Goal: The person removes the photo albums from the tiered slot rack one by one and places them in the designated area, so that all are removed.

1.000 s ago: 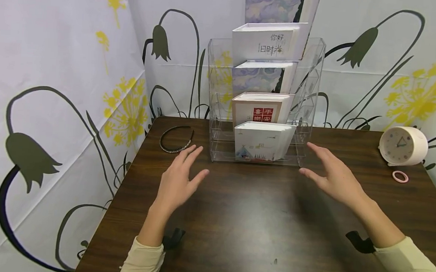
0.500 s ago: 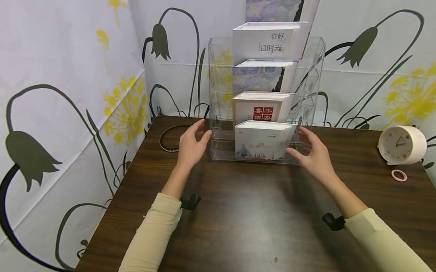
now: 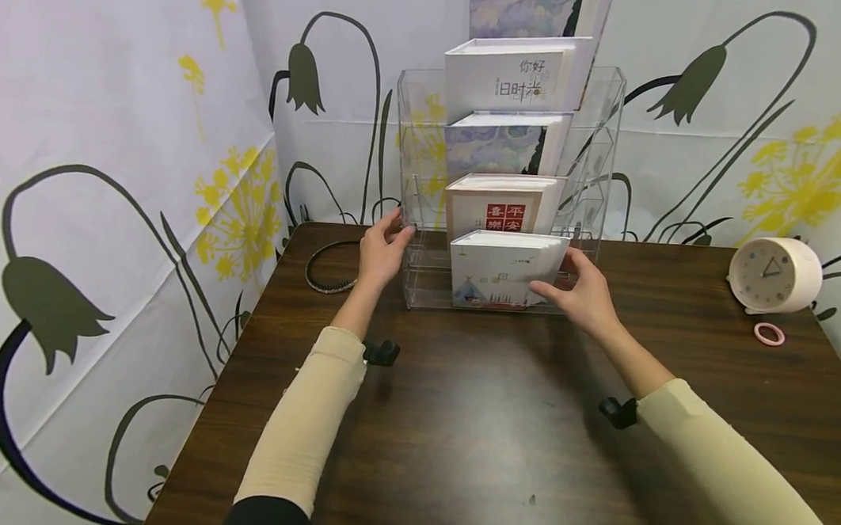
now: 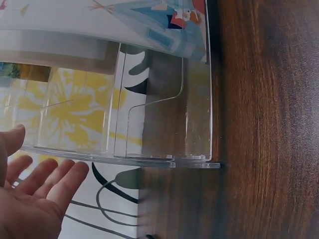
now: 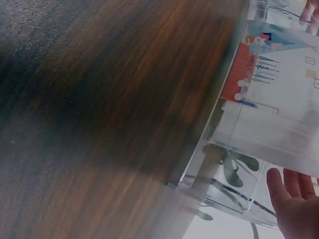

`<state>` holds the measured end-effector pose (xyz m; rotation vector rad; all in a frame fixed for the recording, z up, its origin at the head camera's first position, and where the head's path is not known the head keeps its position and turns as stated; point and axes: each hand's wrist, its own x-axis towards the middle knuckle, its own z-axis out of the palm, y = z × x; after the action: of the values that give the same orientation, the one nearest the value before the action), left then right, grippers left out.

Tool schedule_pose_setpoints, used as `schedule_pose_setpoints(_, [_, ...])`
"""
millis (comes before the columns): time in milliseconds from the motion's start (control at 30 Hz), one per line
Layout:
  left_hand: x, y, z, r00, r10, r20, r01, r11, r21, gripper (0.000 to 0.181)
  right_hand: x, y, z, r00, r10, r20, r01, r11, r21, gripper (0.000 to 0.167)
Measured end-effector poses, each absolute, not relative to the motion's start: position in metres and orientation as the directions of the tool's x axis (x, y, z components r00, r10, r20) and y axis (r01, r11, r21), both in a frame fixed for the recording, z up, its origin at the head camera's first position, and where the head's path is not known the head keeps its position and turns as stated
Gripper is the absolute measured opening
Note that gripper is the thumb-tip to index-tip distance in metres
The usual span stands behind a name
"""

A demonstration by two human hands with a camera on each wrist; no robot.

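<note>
In the head view, a clear acrylic rack (image 3: 426, 298) holds several stacked books. My left hand (image 3: 382, 252) is at the rack's left side, thumb toward the front; in the left wrist view the hand (image 4: 37, 201) has its thumb and fingers apart around the rack's side edge (image 4: 144, 161). My right hand (image 3: 584, 296) reaches to the front white book (image 3: 495, 270), thumb in front of its lower right part and fingers by its right side. In the right wrist view, the fingers of the hand (image 5: 298, 209) are spread beside the white book (image 5: 284, 89). Contact is unclear for both hands.
A black hairband (image 3: 329, 289) lies left of the rack on the dark wooden table (image 3: 469, 424). A round clock (image 3: 775, 275) stands at the right, with a pink ring (image 3: 769, 335) in front of it. Patterned cloth (image 3: 147, 161) hangs behind and at the left.
Both hands have moved forward and inward from above the table to the rack. The right thumb now overlaps the front book. The rack and books appear unmoved apart from a slight view shift.
</note>
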<state>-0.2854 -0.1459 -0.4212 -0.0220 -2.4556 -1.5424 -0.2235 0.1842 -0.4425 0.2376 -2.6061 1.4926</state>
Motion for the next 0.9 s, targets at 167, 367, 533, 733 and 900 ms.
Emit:
schedule_pose_setpoints(167, [-0.286,-0.143,-0.421,-0.976,-0.12,0.184,0.115,0.433,0.894,0.049,-0.227,0.182,-0.443,-0.981,-0.079,0.179,-0.195,0.49,-0.849,0.069])
schedule_pose_setpoints(367, [-0.287,-0.141,-0.425,-0.979,-0.11,0.172,0.109,0.43,0.896,0.053,-0.231,0.181,-0.447,-0.982,-0.081,0.171,-0.189,0.491,-0.85,0.064])
schedule_pose_setpoints(533, [-0.285,-0.142,-0.428,-0.978,-0.113,0.175,0.114,0.413,0.904,0.052,-0.234,0.18,-0.451,-0.986,-0.106,0.13,-0.165,0.464,-0.87,0.059])
schedule_pose_setpoints(733, [-0.286,-0.143,-0.428,-0.978,-0.106,0.179,0.124,0.397,0.909,0.05,-0.238,0.18,-0.454,-0.984,-0.123,0.131,-0.173,0.444,-0.879,0.053])
schedule_pose_setpoints(900, [-0.287,-0.143,-0.425,-0.983,-0.105,0.15,0.098,0.386,0.917,0.051,-0.242,0.18,-0.457,-0.983,-0.11,0.147,-0.181,0.44,-0.88,0.047])
